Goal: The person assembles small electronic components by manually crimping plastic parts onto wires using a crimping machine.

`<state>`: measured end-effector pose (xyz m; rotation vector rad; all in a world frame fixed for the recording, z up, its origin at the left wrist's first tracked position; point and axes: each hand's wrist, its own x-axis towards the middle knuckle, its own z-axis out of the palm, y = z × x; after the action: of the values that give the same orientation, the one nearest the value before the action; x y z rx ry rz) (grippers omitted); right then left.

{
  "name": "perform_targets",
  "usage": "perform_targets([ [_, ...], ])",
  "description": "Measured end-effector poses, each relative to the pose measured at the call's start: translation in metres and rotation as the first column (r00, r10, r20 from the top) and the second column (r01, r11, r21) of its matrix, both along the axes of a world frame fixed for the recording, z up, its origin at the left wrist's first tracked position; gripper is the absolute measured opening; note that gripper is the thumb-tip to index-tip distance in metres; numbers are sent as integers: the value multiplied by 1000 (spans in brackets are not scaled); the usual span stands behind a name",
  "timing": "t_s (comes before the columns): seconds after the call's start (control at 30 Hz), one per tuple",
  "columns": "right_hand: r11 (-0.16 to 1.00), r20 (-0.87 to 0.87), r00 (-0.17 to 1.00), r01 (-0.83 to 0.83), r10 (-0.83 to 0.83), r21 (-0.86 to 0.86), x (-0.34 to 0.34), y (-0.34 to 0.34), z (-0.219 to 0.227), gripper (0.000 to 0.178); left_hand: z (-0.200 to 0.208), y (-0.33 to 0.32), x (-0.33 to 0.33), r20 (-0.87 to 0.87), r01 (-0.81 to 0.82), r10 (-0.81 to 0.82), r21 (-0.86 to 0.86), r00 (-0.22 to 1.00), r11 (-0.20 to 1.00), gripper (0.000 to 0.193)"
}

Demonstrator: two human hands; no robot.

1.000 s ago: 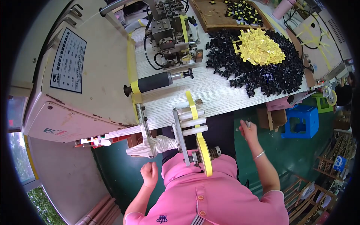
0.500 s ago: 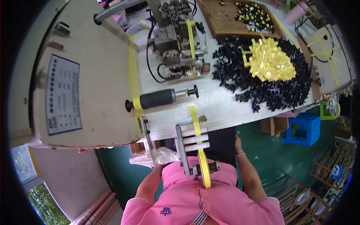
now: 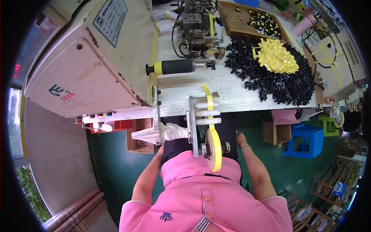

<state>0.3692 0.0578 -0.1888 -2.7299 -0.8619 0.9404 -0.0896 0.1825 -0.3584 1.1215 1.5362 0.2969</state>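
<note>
My right hand (image 3: 241, 139) hangs low beside my right thigh, a bracelet at its wrist. Its fingers are hidden from view. Only a sliver of my left hand (image 3: 160, 149) shows at my left thigh, below a metal bracket wrapped in white plastic (image 3: 148, 135). Neither hand visibly touches anything on the bench. Over my lap, a roll of yellow tape (image 3: 218, 152) sits on a spindle, its strip running up across white rollers (image 3: 208, 113). Farther on lies a black-gripped handle (image 3: 177, 67), and behind it stands a metal fixture (image 3: 193, 29).
On the bench at right, yellow pieces (image 3: 278, 56) lie on a pile of small black parts (image 3: 266, 92). A wooden tray (image 3: 228, 25) is behind. A big beige machine (image 3: 85, 81) stands left. A blue stool (image 3: 307, 135) and cardboard box (image 3: 272, 133) stand on the floor.
My view has shifted: the bench and tape roll sit higher in the picture, and more of the beige machine's front shows. Both arms still hang at my sides.
</note>
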Motion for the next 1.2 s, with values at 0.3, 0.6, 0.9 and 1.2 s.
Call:
perform_targets([
  [0.3,850,-275,955,233,-109,473,-10,11,116,21,246,42,31,-388,702,-678,-104,624,705,40],
  [0.6,495,-79,915,-140,396,858,-36,112,295,14,541,96,137,-97,650,-825,669,557,360,6],
  [0.9,460,-198,896,-8,398,888,-43,232,303,15,493,185,256,-331,340,-436,938,837,-58,18],
  [1.2,573,-360,812,39,459,818,-39,244,310,8,476,192,262,-313,341,-458,940,832,-21,14],
])
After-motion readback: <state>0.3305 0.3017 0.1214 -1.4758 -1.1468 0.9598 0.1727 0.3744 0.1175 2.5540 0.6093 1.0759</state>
